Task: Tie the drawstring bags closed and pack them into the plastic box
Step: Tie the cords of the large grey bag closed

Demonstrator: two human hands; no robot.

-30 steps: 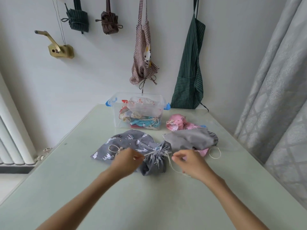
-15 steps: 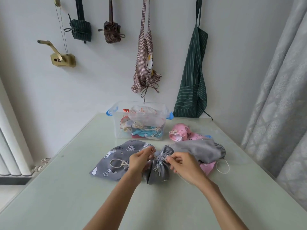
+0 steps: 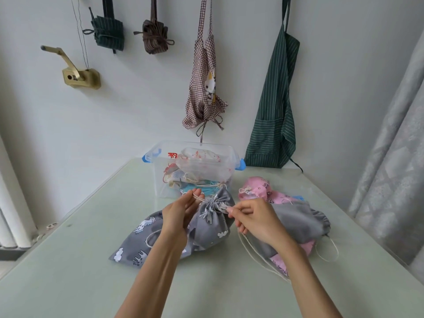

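**Both hands working the cord of a grey drawstring bag**

The grey printed drawstring bag is standing bunched on the pale green desk, its gathered neck pointing up between the two hands. The left hand is sitting just left of the neck, fingers loosely extended, with a loop of the white cord running over its fingertips. The right hand is curling its fingers and pinching the cord right at the puckered neck; a longer stretch of the same pale cord is trailing below this hand toward the near edge of the desk.

Under the left forearm, a second grey bag with white animal prints is lying flat. To the right, a plain grey bag is lying on top of a pink bag, both near the right hand.

Behind the bags, the clear plastic box with blue latches is standing open near the wall, holding several bags already.

A checked apron and a green striped apron are hanging on the wall, and a grey curtain is hanging at the right.
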